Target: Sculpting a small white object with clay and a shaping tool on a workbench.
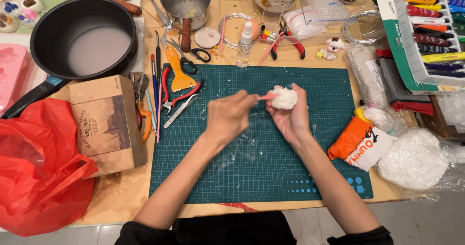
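i read the right hand [289, 116] as a closed grip: fingers curled up around a white clay lump [284, 98], which sits in the cupped palm, raised just above the green cutting mat [261, 167]. the left hand [227, 116] is pinched shut on a thin pink tool [266, 97], its tip touching the lump at the lump's 9 o'clock side. the left hand is motion-blurred, so i cannot tell the exact finger placement.

state of work, as a judgement: the lump is rounded but plain, with no fine features that i can make out, so shaping appears to be at an early or middle stage. white smears and crumbs on the mat below the hands suggest material already handled there.

outward from the grip: at 9 o'clock on the mat edge lie pliers, tweezers and brushes [160, 87]. at 10 o'clock stands a dark pan [83, 37]; a cardboard box [107, 124] lies below it. at 12 o'clock stands a small spray bottle [245, 44]. at 1 o'clock a small finished figurine [333, 48] rests on the worktop [121, 191]. at 2 o'clock a tray of paint tubes [431, 32]. at 3 to 4 o'clock an orange packet [361, 143] and a bagged white mass [416, 158].
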